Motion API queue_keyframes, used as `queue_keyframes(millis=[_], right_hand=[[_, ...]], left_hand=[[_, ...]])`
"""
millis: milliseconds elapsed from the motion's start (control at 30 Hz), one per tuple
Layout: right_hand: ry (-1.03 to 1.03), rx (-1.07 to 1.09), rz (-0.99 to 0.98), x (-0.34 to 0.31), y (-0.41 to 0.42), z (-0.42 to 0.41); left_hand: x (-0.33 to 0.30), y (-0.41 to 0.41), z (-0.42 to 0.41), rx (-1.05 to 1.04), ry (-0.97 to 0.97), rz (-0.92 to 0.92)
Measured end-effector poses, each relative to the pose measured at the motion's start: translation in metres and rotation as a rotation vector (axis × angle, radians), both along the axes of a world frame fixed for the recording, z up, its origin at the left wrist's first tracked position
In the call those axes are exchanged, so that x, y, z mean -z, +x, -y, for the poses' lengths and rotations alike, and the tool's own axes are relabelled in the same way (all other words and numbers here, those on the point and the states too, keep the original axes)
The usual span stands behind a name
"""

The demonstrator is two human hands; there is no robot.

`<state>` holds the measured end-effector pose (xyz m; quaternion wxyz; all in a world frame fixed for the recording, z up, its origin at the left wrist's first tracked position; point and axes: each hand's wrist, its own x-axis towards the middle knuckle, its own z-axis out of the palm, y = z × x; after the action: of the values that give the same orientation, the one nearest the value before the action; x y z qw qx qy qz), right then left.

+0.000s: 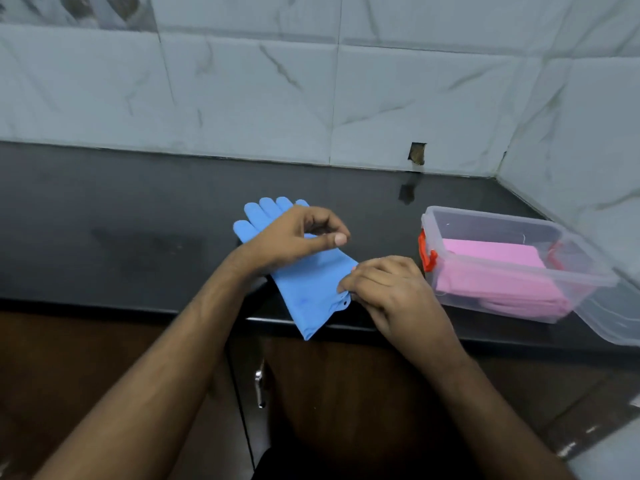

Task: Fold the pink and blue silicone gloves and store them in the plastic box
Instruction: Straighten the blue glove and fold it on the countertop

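Over at 6 o'clock, right hand [384, 289] pinches the blue glove [304, 289] cuff, left hand [294, 237] loosely curled, holding nothing; overhanging silicone could slide off.

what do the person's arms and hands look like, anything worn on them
Both arms are bare as far up as the frame shows: no sleeves, watch or bracelets. The left hand and right hand wear no gloves or visible rings. Fingernails are short and unpainted.

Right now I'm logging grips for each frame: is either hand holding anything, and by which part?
The right hand pinches the blue glove at its cuff edge. The left hand hovers over the glove's palm, apparently holding nothing.
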<state>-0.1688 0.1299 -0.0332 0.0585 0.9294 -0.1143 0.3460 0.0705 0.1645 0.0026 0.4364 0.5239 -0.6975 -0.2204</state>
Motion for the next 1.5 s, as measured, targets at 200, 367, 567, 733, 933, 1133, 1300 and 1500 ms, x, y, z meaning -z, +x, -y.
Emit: queue_keyframes(millis=[200,367,567,733,933,1133,1300,1500], right_hand=[[0.107,-0.01,0.073,-0.002,-0.004,-0.009],[0.124,-0.019,0.158,-0.002,-0.018,-0.04],[0.215,0.024,0.116,-0.036,-0.052,-0.073],[0.133,0.051,0.053,-0.068,-0.063,-0.088],[0.068,0.115,0.166,-0.093,-0.044,-0.088],[0.126,0.257,0.064,-0.124,-0.005,-0.058],[0.257,0.358,-0.129,-0.135,0.027,-0.02],[0.364,0.352,-0.271,-0.125,0.062,0.014]], left_hand=[[0.014,-0.006,-0.05,-0.239,0.025,0.086],[0.016,-0.009,-0.072,-0.284,0.083,0.156],[0.025,-0.03,-0.089,-0.207,0.079,0.072],[0.039,-0.051,-0.102,-0.075,0.063,-0.102],[0.054,-0.052,-0.111,-0.043,-0.137,-0.221],[0.074,-0.063,-0.107,-0.385,-0.461,-0.163],[0.07,-0.073,-0.099,-0.604,-0.466,-0.38],[0.067,-0.081,-0.099,-0.854,-0.394,-0.331]])
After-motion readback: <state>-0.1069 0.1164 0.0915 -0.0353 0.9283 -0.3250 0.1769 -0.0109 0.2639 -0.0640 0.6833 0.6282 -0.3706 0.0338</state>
